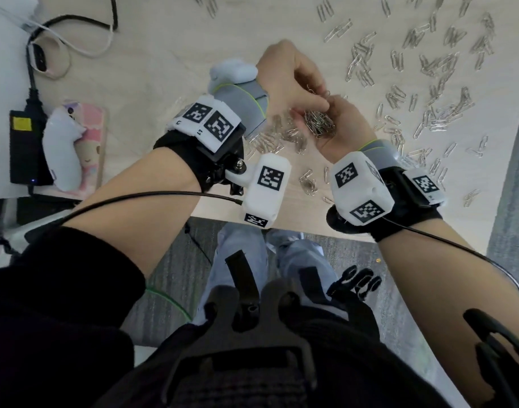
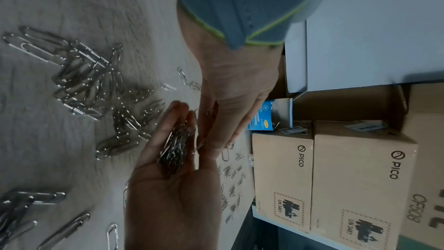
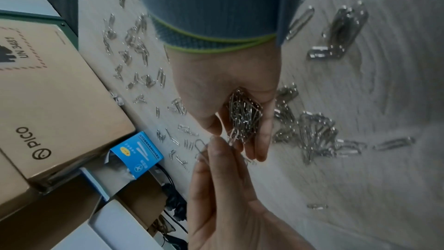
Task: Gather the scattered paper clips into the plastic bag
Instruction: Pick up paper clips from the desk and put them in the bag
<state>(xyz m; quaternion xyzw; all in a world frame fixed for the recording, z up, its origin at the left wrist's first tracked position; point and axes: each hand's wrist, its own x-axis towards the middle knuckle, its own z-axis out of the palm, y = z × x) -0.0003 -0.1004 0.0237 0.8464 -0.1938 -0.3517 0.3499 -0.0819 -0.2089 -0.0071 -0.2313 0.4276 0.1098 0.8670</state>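
Dozens of silver wire paper clips (image 1: 440, 66) lie loose on the pale wooden table (image 1: 164, 69), beyond and beside the right hand (image 1: 351, 129).
We see that hand palm up above the table's near edge, its fingers cupped round a dense heap of clips (image 1: 318, 123). The left hand (image 1: 284, 75) meets its fingertips from above, and its fingers (image 3: 216, 151) pinch a single clip (image 3: 200, 144) just beside the heap.

Shiny silver wire paper clips (image 1: 429, 69) of bright metal, strewn over pale matt wood-grain tabletop (image 1: 164, 69); plain brown matt cardboard boxes (image 2: 360, 178) beyond its edge.
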